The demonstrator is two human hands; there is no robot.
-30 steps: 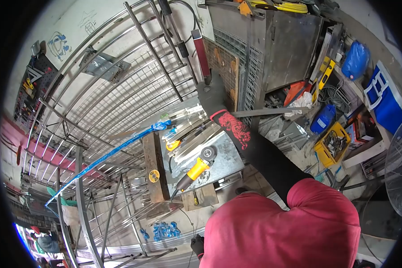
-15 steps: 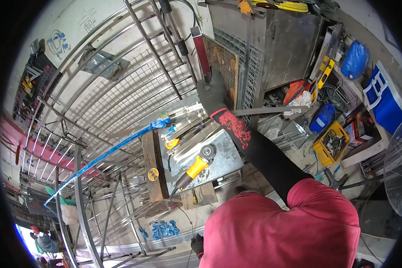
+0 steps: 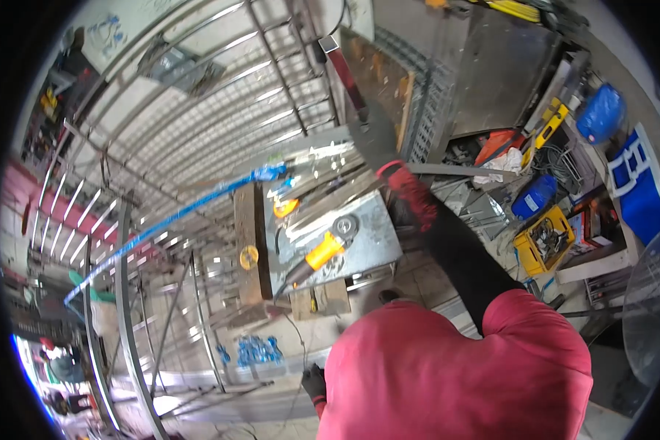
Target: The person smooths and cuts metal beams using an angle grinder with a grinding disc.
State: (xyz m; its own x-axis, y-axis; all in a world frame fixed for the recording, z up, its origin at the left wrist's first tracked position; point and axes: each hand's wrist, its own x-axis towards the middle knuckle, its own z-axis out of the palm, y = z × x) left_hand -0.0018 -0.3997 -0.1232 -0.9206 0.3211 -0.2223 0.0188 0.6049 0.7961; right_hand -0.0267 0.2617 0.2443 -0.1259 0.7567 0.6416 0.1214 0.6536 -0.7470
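Note:
My right hand, in a dark glove, is closed around the lower end of a red square metal tube. The tube's open end points away from me. Below and left of that arm, a yellow angle grinder lies on a metal-topped work table, near several bare metal bars. My left hand, also gloved, hangs low beside my body, away from the table. Its fingers are too small and blurred to read.
A tall barred metal frame stands at the left and back, with a blue-wrapped bar across it. At right are a metal cabinet, a yellow crate and a blue bag. Blue scraps lie on the floor.
The view has shifted and blurred. My right hand, still holding the red tube, appears further right in the picture. My left hand shows slightly higher and further left.

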